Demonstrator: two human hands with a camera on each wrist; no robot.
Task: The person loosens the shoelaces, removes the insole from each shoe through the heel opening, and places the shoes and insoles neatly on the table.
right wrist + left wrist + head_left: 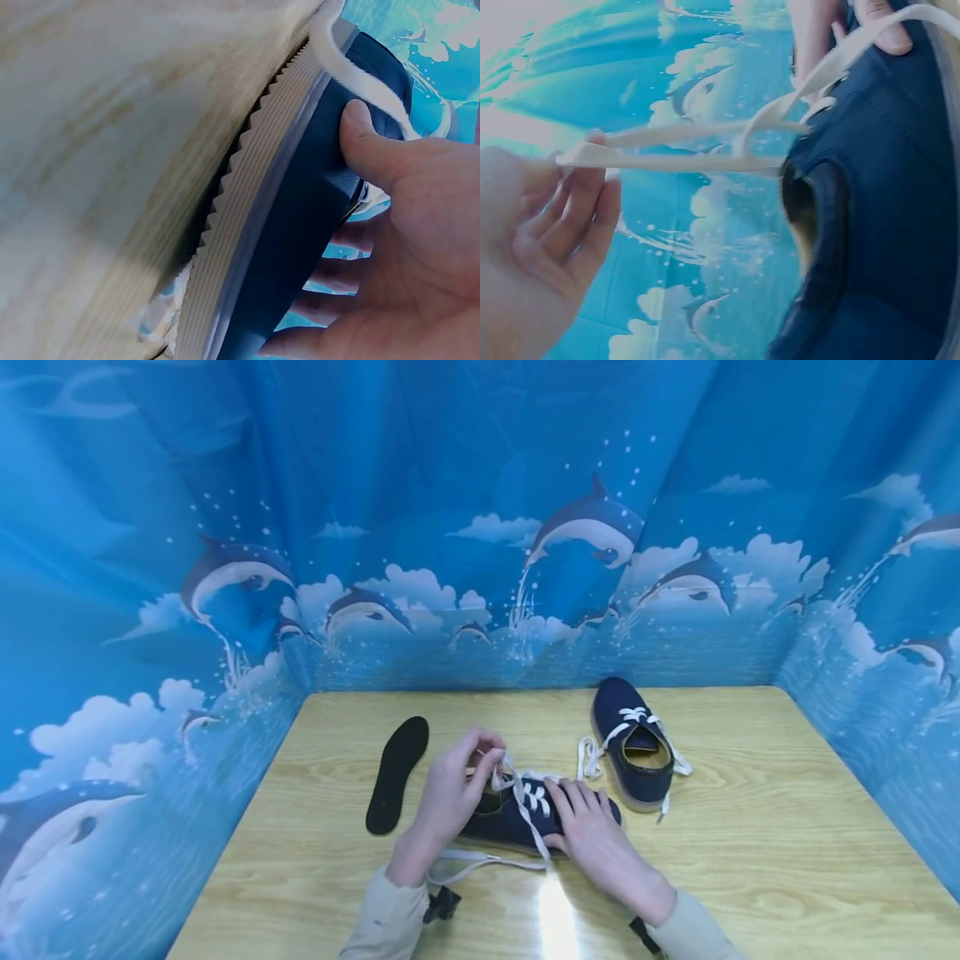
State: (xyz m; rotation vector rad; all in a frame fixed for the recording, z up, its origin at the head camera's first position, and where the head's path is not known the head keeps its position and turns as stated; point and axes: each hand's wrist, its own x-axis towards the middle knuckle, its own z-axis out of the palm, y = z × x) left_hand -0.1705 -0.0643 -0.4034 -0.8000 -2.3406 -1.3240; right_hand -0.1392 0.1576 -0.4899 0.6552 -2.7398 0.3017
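Lace was pinched by left hand | near shoe was laid mid-way across table, lengthwise left-right, toe right, lacing right of pinch | front was gripped by right hand, nearer lacing

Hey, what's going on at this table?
A person is handling the white lace of a navy lace-up shoe. The left hand pinches the lace, which runs taut to the shoe, while the right hand holds the shoe near its toe. Another loose lace end trails on the table. A matching shoe stands farther back to the right, its lace ends untied, and a black insole lies to the left.
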